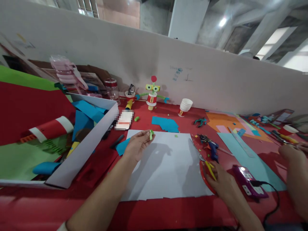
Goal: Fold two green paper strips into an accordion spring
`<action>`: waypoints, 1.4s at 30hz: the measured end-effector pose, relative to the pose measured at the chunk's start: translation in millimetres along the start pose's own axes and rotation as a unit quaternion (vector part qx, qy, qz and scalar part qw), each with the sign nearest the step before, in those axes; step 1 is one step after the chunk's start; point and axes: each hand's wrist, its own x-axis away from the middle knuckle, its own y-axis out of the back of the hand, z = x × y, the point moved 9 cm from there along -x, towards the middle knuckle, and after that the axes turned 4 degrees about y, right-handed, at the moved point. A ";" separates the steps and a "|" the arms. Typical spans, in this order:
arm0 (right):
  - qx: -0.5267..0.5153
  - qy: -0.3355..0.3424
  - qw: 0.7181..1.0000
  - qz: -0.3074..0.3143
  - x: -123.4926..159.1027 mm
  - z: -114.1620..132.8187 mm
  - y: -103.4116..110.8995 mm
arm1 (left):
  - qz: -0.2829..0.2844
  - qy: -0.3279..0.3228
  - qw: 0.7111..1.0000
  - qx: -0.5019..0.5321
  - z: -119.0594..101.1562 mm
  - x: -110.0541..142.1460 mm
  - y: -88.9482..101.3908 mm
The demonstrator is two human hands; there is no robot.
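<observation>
My left hand (138, 146) pinches a small folded piece of light green paper (151, 135) between thumb and fingertips, above the upper left of a white sheet (166, 173). At that sheet's right edge, my right hand (222, 178) is closed round the handles of scissors (204, 166) with red and yellow grips. Their blades point up and away from me, low over the sheet. A blue-handled glue gun (213, 150) lies just beyond the scissors. A tiny green scrap (176, 136) rests on the sheet's far edge.
At the back stand a paper-cup robot figure (152, 98) and stacked paper cups (185, 106). Left is an open white box (84, 157) of coloured paper parts. On the right are pliers (200, 122), a purple device (250, 183) with a black cable, and another person's hand (292, 154).
</observation>
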 end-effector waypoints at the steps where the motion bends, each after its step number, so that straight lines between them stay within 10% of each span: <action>1: -0.003 0.004 1.000 -0.007 1.5 2.9 3.1 | -0.005 -0.026 1.000 -0.009 -3.6 0.3 0.9; 6: -0.041 0.077 0.992 -0.091 19.6 48.4 20.4 | -0.027 -0.094 0.994 -0.051 -12.8 3.1 2.6; 16: -0.144 0.153 0.978 -0.018 22.1 152.8 -15.9 | -0.025 -0.097 0.994 -0.040 -8.9 9.7 -4.0; 42: -0.206 0.177 0.963 0.002 13.4 158.3 -38.2 | -0.028 -0.097 0.994 -0.032 -6.5 10.4 -2.1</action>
